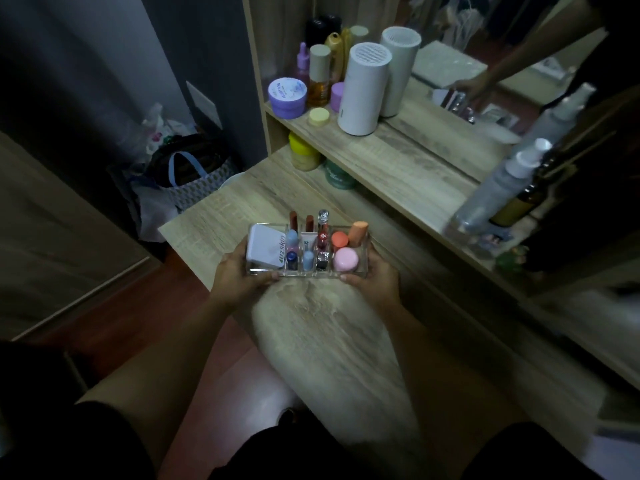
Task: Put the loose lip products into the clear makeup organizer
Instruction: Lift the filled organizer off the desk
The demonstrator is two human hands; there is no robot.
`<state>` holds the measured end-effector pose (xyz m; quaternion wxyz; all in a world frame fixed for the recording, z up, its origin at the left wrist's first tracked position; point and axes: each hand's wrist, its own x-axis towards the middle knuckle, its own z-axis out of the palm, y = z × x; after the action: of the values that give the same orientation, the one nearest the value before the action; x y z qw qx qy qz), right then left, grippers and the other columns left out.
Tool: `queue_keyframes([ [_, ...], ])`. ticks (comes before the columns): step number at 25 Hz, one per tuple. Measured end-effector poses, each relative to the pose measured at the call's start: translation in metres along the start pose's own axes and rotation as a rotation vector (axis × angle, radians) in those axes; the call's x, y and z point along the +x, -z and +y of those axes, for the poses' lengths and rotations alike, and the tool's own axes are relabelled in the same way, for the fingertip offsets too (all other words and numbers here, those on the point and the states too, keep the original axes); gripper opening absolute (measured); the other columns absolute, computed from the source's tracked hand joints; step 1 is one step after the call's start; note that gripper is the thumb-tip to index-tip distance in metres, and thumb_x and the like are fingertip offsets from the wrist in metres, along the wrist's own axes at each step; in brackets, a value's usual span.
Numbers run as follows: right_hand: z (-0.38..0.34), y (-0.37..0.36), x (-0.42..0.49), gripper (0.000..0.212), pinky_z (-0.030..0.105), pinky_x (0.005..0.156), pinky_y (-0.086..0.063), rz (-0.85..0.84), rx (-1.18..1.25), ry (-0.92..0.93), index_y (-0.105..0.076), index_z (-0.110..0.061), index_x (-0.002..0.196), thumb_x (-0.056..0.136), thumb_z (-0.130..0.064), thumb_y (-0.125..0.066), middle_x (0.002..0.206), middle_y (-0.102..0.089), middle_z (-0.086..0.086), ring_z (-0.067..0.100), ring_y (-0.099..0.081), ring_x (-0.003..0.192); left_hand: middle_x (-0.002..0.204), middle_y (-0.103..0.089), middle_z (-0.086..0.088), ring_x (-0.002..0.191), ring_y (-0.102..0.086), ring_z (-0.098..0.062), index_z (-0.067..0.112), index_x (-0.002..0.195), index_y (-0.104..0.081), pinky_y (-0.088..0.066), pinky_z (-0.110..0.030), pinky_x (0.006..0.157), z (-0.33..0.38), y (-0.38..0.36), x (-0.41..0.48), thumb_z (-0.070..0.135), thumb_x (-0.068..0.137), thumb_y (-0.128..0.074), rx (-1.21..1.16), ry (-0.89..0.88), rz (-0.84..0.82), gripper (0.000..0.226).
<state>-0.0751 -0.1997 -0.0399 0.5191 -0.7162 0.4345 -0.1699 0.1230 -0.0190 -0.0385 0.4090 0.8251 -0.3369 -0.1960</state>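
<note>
The clear makeup organizer (pixel 362 270) is held at the near edge of the wooden dressing table (pixel 242 202). My left hand (pixel 239 278) grips its left end and my right hand (pixel 372 282) grips its right end. Several lip products stand upright in its middle slots, among them two red-brown lipsticks (pixel 294 220) and a gloss with a clear cap (pixel 322 223). A white compact (pixel 266 249) fills the left compartment. A pink round pot (pixel 345 259) and orange pieces (pixel 358 232) sit in the right one. No loose lip product shows on the table.
A shelf (pixel 398 157) behind holds a purple jar (pixel 287 97), bottles and a white cylinder (pixel 363 88). Beneath it stand a yellow jar (pixel 303 150) and a green jar (pixel 337 174). A mirror and spray bottle (pixel 502 192) are at right. Bags (pixel 194 174) lie on the floor, left.
</note>
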Motion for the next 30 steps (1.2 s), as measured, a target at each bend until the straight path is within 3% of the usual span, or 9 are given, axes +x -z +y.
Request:
queue_keyframes([
  [4, 0.010, 0.022, -0.040, 0.078, 0.020, 0.087, -0.050, 0.089, 0.031, -0.028, -0.050, -0.011, 0.134, 0.064, -0.005, -0.083, 0.108, -0.071, 0.004, 0.013, -0.063, 0.099, 0.109, -0.065, 0.009, 0.097, -0.061, -0.009, 0.031, 0.135, -0.044, -0.045, -0.021, 0.083, 0.015, -0.015, -0.007, 0.036, 0.061, -0.084, -0.022, -0.077, -0.101, 0.085],
  [6, 0.016, 0.036, -0.062, 0.079, 0.028, 0.092, -0.051, 0.148, 0.001, -0.034, -0.049, -0.014, 0.135, 0.064, -0.007, -0.083, 0.107, -0.071, 0.001, 0.010, -0.062, 0.098, 0.113, -0.067, 0.004, 0.098, -0.063, -0.011, 0.031, 0.134, -0.045, -0.048, -0.024, 0.084, 0.023, -0.025, -0.010, 0.036, 0.060, -0.085, -0.028, -0.108, -0.167, 0.084],
  [9, 0.028, 0.054, -0.097, 0.074, 0.040, 0.095, -0.052, 0.227, 0.055, -0.085, -0.052, -0.009, 0.132, 0.065, -0.004, -0.082, 0.110, -0.072, 0.010, 0.020, -0.065, 0.103, 0.111, -0.068, 0.005, 0.096, -0.064, -0.010, 0.031, 0.132, -0.047, -0.049, -0.023, 0.078, 0.041, -0.043, -0.018, 0.044, 0.056, -0.082, -0.012, -0.167, -0.258, 0.085],
  [13, 0.044, 0.079, -0.141, 0.094, 0.040, 0.099, -0.048, 0.349, 0.063, -0.141, -0.034, -0.014, 0.144, 0.065, -0.005, -0.083, 0.123, -0.066, 0.012, 0.025, -0.060, 0.114, 0.109, -0.064, 0.011, 0.094, -0.062, -0.009, 0.033, 0.132, -0.047, -0.047, -0.018, 0.073, 0.068, -0.071, -0.035, 0.045, 0.052, -0.081, -0.021, -0.224, -0.364, 0.088],
  [17, 0.058, 0.104, -0.180, 0.093, 0.040, 0.105, -0.043, 0.442, 0.042, -0.165, -0.032, -0.008, 0.144, 0.066, -0.003, -0.082, 0.129, -0.060, 0.018, 0.031, -0.054, 0.122, 0.111, -0.063, 0.009, 0.096, -0.060, -0.013, 0.030, 0.133, -0.047, -0.046, -0.025, 0.076, 0.091, -0.097, -0.059, 0.049, 0.049, -0.080, -0.010, -0.253, -0.421, 0.091],
  [22, 0.078, 0.125, -0.214, 0.096, 0.034, 0.099, -0.044, 0.523, 0.033, -0.170, -0.028, -0.009, 0.146, 0.067, -0.008, -0.083, 0.128, -0.061, 0.017, 0.027, -0.055, 0.118, 0.107, -0.058, 0.013, 0.097, -0.057, -0.012, 0.033, 0.133, -0.046, -0.046, -0.027, 0.077, 0.112, -0.122, -0.078, 0.065, 0.046, -0.070, 0.025, -0.314, -0.504, 0.096],
  [24, 0.085, 0.131, -0.221, 0.097, 0.032, 0.096, -0.046, 0.547, 0.013, -0.175, -0.027, -0.012, 0.146, 0.067, -0.012, -0.083, 0.126, -0.062, 0.014, 0.019, -0.054, 0.112, 0.112, -0.056, 0.013, 0.103, -0.055, -0.012, 0.035, 0.136, -0.042, -0.047, -0.031, 0.085, 0.118, -0.131, -0.081, 0.061, 0.051, -0.073, 0.017, -0.319, -0.558, 0.094],
  [27, 0.096, 0.142, -0.228, 0.079, 0.039, 0.094, -0.052, 0.525, 0.024, -0.249, -0.039, -0.026, 0.138, 0.071, -0.021, -0.081, 0.122, -0.062, 0.000, 0.016, -0.059, 0.108, 0.115, -0.059, 0.011, 0.106, -0.055, -0.012, 0.033, 0.135, -0.043, -0.045, -0.029, 0.087, 0.127, -0.146, -0.080, 0.045, 0.060, -0.080, -0.003, -0.350, -0.599, 0.085],
  [30, 0.100, 0.149, -0.226, 0.069, 0.026, 0.087, -0.052, 0.517, 0.042, -0.302, -0.043, -0.030, 0.134, 0.074, -0.022, -0.077, 0.116, -0.061, -0.010, 0.015, -0.060, 0.107, 0.120, -0.062, 0.003, 0.108, -0.058, -0.015, 0.026, 0.137, -0.044, -0.047, -0.026, 0.087, 0.133, -0.159, -0.071, 0.026, 0.068, -0.083, -0.040, -0.355, -0.670, 0.080],
])
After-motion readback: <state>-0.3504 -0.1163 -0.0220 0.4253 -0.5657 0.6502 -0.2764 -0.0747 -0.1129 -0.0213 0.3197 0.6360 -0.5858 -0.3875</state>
